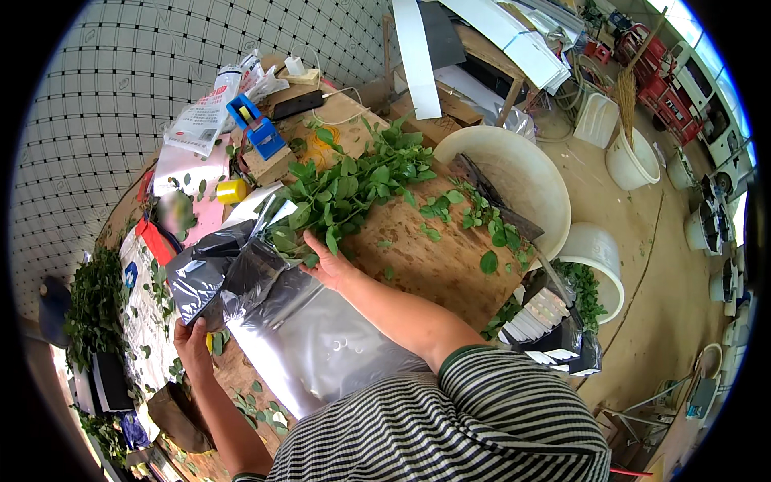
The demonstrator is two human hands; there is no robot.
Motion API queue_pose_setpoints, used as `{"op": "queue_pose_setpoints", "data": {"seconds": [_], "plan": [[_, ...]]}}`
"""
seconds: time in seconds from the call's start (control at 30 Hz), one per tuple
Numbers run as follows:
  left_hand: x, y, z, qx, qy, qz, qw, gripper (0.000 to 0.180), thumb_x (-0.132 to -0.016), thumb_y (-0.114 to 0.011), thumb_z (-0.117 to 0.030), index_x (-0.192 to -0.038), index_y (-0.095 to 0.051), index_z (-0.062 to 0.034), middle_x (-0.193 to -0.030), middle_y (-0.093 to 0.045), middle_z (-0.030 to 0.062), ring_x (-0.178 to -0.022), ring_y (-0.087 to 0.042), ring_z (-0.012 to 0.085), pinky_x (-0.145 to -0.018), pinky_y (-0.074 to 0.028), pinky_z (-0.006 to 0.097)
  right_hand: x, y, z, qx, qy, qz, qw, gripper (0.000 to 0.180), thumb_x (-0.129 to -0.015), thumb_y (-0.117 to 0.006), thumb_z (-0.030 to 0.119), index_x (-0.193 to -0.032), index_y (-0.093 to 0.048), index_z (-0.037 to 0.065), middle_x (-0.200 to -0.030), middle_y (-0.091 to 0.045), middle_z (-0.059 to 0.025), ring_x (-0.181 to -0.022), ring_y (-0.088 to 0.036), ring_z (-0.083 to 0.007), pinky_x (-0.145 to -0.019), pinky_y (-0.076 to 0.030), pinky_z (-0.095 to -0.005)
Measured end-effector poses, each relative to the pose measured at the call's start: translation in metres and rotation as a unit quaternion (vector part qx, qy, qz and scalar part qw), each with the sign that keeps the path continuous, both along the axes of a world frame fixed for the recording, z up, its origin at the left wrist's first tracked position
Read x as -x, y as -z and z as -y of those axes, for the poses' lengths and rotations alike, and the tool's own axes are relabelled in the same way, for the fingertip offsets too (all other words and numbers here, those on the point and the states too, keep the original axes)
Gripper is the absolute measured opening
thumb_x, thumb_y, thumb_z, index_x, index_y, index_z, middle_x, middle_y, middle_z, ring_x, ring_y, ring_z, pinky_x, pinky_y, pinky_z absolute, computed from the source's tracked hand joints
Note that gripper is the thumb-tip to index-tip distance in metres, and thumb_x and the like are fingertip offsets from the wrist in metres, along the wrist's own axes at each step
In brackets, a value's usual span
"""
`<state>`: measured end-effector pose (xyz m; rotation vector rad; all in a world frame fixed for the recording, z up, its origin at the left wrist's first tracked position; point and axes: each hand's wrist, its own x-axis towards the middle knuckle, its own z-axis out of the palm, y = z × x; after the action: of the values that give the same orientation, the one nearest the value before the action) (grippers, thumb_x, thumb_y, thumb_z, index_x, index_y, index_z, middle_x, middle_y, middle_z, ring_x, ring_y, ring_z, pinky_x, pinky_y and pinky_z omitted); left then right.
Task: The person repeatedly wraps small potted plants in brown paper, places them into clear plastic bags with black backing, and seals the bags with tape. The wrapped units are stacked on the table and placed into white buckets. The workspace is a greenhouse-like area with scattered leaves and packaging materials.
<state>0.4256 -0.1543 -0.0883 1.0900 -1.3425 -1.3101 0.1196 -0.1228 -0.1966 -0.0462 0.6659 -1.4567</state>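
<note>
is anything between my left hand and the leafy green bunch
Yes, the dark plastic wrap, held at its edge by the left hand, lies between that hand and the leafy green bunch.

Leafy stems (349, 189) are green, the wrapping (207, 277) black, the tape dispenser (263, 138) blue — the shirt (426, 430) black-and-white striped.

I can't see where the stems of the green leafy bunch (350, 186) end; glossy black plastic film (210, 269) partly hides the left hand (193, 345). A round patch (176, 211) over the pink sheet (210, 212) reaches me blurred. The lower edge cuts off the black-and-white striped shirt (418, 430).
</note>
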Motion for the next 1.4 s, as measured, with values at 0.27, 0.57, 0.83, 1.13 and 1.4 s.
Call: {"op": "queue_pose_setpoints", "data": {"seconds": [0.27, 0.57, 0.83, 1.13, 1.4], "plan": [[-0.004, -0.074, -0.071, 0.178, -0.076, 0.033, 0.981, 0.037, -0.072, -0.075, -0.018, -0.101, -0.058, -0.0019, -0.094, -0.058, 0.0009, -0.086, -0.052, 0.0118, -0.082, -0.037, 0.027, 0.008, -0.085, -0.038, 0.149, 0.039, 0.017, 0.988, 0.054, -0.073, -0.071, 0.043, -0.118, -0.047, 0.025, -0.113, -0.053, 0.0071, -0.107, -0.046, -0.0104, -0.090, -0.033, -0.0373], [-0.005, -0.072, -0.059, 0.235, 0.164, -0.149, 0.947, 0.044, -0.078, -0.069, -0.020, -0.114, -0.053, 0.0004, -0.111, -0.056, 0.0112, -0.103, -0.051, 0.0235, -0.093, -0.036, 0.039, 0.059, -0.157, -0.196, 0.337, 0.276, -0.082, 0.896, 0.069, -0.071, -0.076, 0.029, -0.129, -0.039, 0.016, -0.127, -0.045, 0.0011, -0.120, -0.037, -0.0185, -0.100, -0.030, -0.0422], [0.163, -0.079, -0.178, 0.178, 0.527, -0.132, 0.820, 0.030, -0.076, -0.070, -0.014, -0.098, -0.055, 0.0006, -0.099, -0.057, 0.0076, -0.093, -0.053, 0.0177, -0.087, -0.040, 0.033, 0.089, -0.108, -0.433, 0.056, 0.551, -0.190, 0.811, 0.054, -0.084, -0.054, 0.051, -0.119, -0.049, 0.009, -0.112, -0.053, -0.0001, -0.101, -0.048, -0.0137, -0.088, -0.038, -0.0292], [0.312, -0.033, -0.391, -0.345, 0.770, 0.067, 0.533, 0.036, -0.083, -0.062, -0.010, -0.117, -0.050, -0.0041, -0.108, -0.058, 0.0100, -0.104, -0.054, 0.0174, -0.088, -0.044, 0.033, 0.129, -0.009, -0.671, -0.117, 0.682, -0.075, 0.718, 0.044, -0.087, -0.052, 0.041, -0.111, -0.055, 0.004, -0.105, -0.061, -0.0088, -0.095, -0.058, -0.0216, -0.087, -0.045, -0.0352], [0.416, 0.061, -0.566, -0.509, 0.784, 0.230, 0.270, 0.050, -0.089, -0.053, -0.022, -0.131, -0.037, 0.0008, -0.125, -0.048, 0.0143, -0.111, -0.049, 0.0192, -0.095, -0.040, 0.031, 0.240, 0.159, -0.869, -0.483, 0.376, -0.107, 0.784, 0.060, -0.067, -0.070, 0.044, -0.105, -0.060, -0.002, -0.102, -0.061, -0.0111, -0.091, -0.057, -0.0205, -0.079, -0.044, -0.0330]]}}
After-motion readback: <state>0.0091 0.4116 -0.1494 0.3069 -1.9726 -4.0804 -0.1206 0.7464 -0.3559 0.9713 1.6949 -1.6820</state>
